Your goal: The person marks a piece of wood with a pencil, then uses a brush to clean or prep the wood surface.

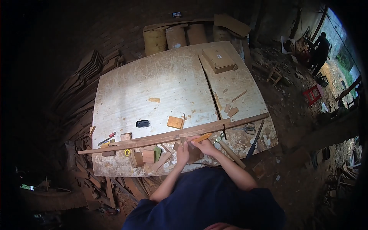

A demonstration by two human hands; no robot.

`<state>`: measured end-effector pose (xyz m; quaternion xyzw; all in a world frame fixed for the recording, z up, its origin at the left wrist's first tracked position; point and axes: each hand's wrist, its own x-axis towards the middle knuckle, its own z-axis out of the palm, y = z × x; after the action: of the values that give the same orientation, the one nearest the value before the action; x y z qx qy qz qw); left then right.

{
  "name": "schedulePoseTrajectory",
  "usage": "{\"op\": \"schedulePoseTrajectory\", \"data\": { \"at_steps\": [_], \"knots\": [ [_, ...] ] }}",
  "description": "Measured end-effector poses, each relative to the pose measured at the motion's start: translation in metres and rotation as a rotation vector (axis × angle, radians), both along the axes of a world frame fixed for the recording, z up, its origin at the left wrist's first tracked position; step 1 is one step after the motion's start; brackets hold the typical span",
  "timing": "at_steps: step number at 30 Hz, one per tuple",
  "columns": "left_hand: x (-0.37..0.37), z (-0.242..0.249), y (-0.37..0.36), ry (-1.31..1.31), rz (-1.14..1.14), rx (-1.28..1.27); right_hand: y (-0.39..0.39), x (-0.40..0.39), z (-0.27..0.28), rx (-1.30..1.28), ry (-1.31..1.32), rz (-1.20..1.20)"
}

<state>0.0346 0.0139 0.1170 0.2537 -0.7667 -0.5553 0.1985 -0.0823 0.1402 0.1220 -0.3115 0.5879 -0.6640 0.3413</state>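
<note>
My left hand (183, 154) is closed on a small flat piece of wood (182, 140) near the front edge of the worktable. Close beside it, my right hand (204, 147) grips a slim orange-yellow tool (202, 137), whose exact kind I cannot make out. Just beyond both hands, a long wooden batten (161, 137) runs across the table. A hammer (231, 154) lies to the right of my right hand. Left of my left hand are a reddish wood block (148, 156), a green piece (157, 152) and several offcuts.
On the worktable (142, 84) are a cardboard box (218, 59), a black tray-like item (142, 123), an orange-brown block (175, 122), scissors (245, 129) and a dark long tool (255, 140). A gap splits the tabletop. Stacked boards (86, 73) stand left; a person (321, 51) is far right.
</note>
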Motion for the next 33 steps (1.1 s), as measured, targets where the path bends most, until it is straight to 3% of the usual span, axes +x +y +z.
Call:
{"op": "schedulePoseTrajectory", "data": {
  "at_steps": [1, 4, 5, 9, 12, 13, 16, 18, 21, 24, 26, 29, 32, 33],
  "knots": [
    [0.004, 0.013, 0.001, -0.018, -0.007, 0.164, 0.002, -0.005, -0.001, -0.039, -0.072, -0.015],
    [0.011, 0.022, 0.003, -0.087, -0.014, -0.003, 0.006, -0.026, -0.016, 0.277, 0.050, -0.082],
    [0.010, 0.007, 0.005, 0.021, -0.034, -0.107, 0.009, -0.027, -0.018, 0.398, 0.071, -0.036],
    [0.004, 0.028, -0.006, 0.013, 0.020, 0.091, 0.001, 0.011, 0.044, -0.040, 0.026, -0.020],
    [-0.003, 0.037, -0.015, 0.068, 0.044, 0.100, 0.002, -0.005, 0.015, -0.046, 0.035, -0.146],
    [-0.002, 0.041, -0.018, 0.025, 0.014, 0.009, 0.003, -0.012, 0.006, 0.052, 0.097, -0.247],
    [-0.007, 0.050, -0.008, 0.012, -0.005, -0.191, 0.006, -0.008, 0.009, 0.149, 0.166, -0.207],
    [-0.009, 0.050, -0.014, 0.018, -0.024, -0.070, 0.011, 0.012, 0.052, 0.034, 0.077, -0.140],
    [-0.012, 0.047, -0.017, -0.009, -0.033, -0.052, 0.015, 0.004, 0.045, -0.177, -0.045, -0.085],
    [-0.009, 0.046, -0.010, -0.021, -0.049, -0.123, 0.021, -0.027, 0.016, 0.175, 0.104, -0.308],
    [-0.005, 0.046, -0.002, -0.004, -0.056, -0.106, 0.021, -0.018, 0.010, 0.042, 0.114, -0.258],
    [-0.005, 0.051, 0.011, 0.049, -0.026, -0.012, 0.016, 0.009, 0.069, -0.068, 0.103, -0.093],
    [-0.004, 0.055, 0.013, 0.021, -0.051, -0.014, 0.020, -0.029, 0.051, -0.082, 0.105, -0.214],
    [-0.003, 0.059, 0.012, -0.028, -0.069, -0.035, 0.018, -0.040, 0.045, 0.069, 0.175, -0.280]
  ]
}}
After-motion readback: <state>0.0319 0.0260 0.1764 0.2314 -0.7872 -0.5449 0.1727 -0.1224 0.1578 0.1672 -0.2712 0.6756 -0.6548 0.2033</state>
